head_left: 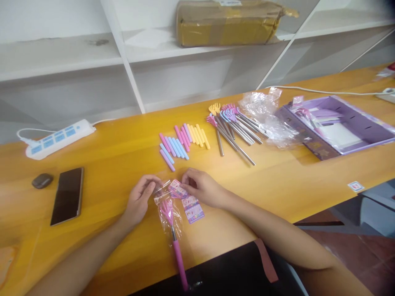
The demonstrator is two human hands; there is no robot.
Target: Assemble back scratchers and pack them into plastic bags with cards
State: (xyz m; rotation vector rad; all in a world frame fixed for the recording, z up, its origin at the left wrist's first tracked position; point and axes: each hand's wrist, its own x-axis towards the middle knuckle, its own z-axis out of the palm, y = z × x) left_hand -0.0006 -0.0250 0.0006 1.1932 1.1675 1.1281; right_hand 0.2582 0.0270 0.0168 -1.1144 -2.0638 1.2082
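Scratcher [179, 259], pink, hand-shaped, sits partly bagged; left hand [137, 204] pinches its clear plastic bag [157, 200], right hand [205, 190] a pink printed card [176, 189]; silver-rod scratchers [239, 133] lie unbagged.

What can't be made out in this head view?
All in the head view:
- Print on the pink cards: too small and blurred.
- Whether the left hand grips the clear bag: blur and glare on the film.
- Exact count of silver rods: they overlap.
- Contents of the taped package: wrapping hides them.
- Red item: cut off by the right edge.
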